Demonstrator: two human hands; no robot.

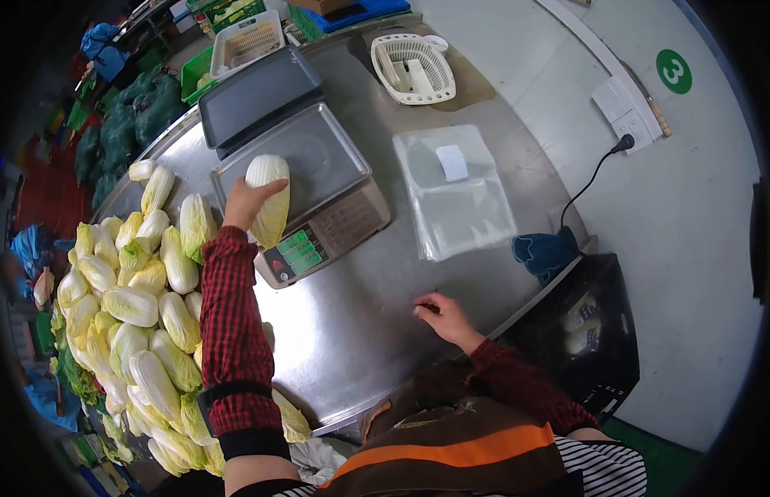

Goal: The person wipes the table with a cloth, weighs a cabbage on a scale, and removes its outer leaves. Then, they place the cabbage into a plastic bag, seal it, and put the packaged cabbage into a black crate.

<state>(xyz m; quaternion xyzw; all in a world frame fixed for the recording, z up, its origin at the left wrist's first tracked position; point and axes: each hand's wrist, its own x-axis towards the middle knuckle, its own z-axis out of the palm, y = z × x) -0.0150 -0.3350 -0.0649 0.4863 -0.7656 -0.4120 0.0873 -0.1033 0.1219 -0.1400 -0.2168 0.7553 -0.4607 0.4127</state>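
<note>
- Held napa cabbage (pixel 275 209): wht. rib, pale yel. leaves
- Napa pile (pixel 136 331): wht. + yel., lt. grn. in spots
- Scale display (pixel 295 251): brt. grn. on blk.
- Weighing pan (pixel 319 157): silver-gry.
- Sleeves (pixel 236 315): dk. red/blk. check
- Apron (pixel 451 451): dk. brn. w/ orange stripe
- Shirt (pixel 602 469): blk./wht. stripes
- Plastic basket (pixel 424 98): off-wht.
- Cloth (pixel 544 255): dk. teal-blue
- Wall sign (pixel 674 71): grn. w/ wht. "3"
- Mesh sacks (pixel 157 108): dk. grn.
- Power plug (pixel 624 142): blk.

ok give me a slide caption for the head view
Left hand holding a napa cabbage at a digital scale, more cabbages heaped alongside.
</note>
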